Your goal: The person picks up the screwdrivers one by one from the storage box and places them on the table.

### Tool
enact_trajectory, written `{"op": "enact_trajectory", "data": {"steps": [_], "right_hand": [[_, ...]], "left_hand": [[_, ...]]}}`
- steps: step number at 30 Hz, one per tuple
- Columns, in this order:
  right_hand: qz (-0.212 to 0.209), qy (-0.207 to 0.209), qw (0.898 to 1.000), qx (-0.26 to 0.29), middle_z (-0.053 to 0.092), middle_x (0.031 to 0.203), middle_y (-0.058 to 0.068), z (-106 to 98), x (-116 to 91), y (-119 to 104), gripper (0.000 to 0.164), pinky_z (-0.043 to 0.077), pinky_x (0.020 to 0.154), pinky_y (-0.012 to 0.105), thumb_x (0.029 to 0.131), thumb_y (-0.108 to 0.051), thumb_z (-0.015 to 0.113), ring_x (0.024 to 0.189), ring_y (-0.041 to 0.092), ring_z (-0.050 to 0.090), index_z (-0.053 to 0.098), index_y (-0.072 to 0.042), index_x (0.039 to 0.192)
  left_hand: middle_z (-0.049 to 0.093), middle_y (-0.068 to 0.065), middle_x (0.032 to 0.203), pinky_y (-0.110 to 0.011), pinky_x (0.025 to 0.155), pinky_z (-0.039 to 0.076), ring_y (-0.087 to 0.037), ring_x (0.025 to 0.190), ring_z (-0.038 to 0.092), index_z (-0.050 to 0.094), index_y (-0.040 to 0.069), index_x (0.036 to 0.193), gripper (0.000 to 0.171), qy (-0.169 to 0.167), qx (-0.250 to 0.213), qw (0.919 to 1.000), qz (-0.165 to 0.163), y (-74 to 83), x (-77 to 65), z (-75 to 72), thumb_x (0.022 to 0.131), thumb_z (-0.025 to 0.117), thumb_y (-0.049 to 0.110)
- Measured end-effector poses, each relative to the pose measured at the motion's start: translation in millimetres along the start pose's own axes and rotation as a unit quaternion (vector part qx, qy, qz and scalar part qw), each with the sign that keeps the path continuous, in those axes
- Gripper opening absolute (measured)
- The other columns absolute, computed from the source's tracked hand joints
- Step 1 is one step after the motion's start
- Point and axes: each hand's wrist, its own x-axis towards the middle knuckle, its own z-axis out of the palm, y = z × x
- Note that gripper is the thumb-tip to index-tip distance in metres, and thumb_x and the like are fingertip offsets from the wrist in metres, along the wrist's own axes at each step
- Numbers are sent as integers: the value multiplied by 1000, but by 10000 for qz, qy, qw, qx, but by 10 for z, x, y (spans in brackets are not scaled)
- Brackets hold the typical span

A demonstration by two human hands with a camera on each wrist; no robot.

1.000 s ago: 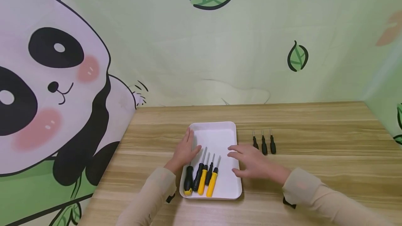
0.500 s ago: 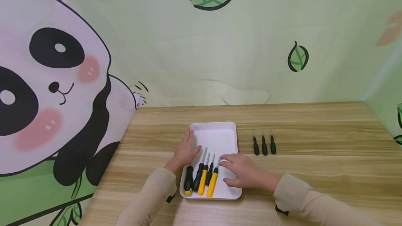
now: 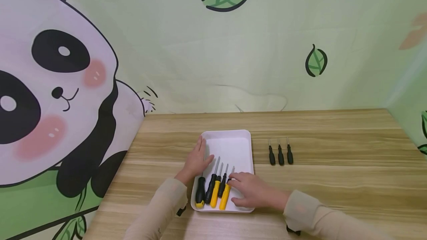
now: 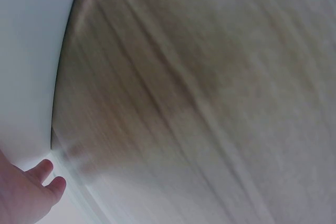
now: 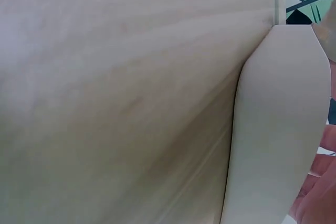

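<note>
Lying in one white tray [image 3: 230, 144] are five screwdrivers [image 3: 215, 194], three mostly black, two yellow. Three small black ones [image 3: 281, 156] sit on the table [image 3: 340, 151]. The left hand [image 3: 195, 161] rests at the tray's left edge, thumb apart from straight fingers. The right hand [image 3: 250, 191] has thumb and fingers apart near one yellow screwdriver [image 3: 225, 197]; touching, nobody can tell.

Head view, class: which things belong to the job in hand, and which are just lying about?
Likely in the job: tray, left hand at its edge; five screwdrivers inside, right hand close by.

Seemingly lying about: three black screwdrivers on the table.
</note>
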Motion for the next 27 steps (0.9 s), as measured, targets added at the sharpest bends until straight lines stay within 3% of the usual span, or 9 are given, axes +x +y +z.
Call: {"op": "enact_trajectory", "data": {"steps": [19, 27], "right_hand": [[548, -349, 9975, 279, 49, 127, 12, 106, 94, -132, 50, 41, 94, 39, 81, -44, 54, 112, 25, 49, 55, -11, 119], [558, -249, 9981, -52, 51, 123, 11, 195, 140, -152, 57, 44, 88, 37, 78, -54, 53, 106, 23, 51, 57, -12, 116]], "left_hand": [[2, -9, 150, -41, 105, 27, -28, 132, 24, 10, 5, 142, 76, -89, -64, 9999, -97, -6, 11, 9, 88, 47, 43], [2, -9, 150, -41, 104, 28, -29, 131, 26, 10, 5, 142, 76, -87, -78, 9999, -104, -13, 14, 11, 88, 46, 43]]}}
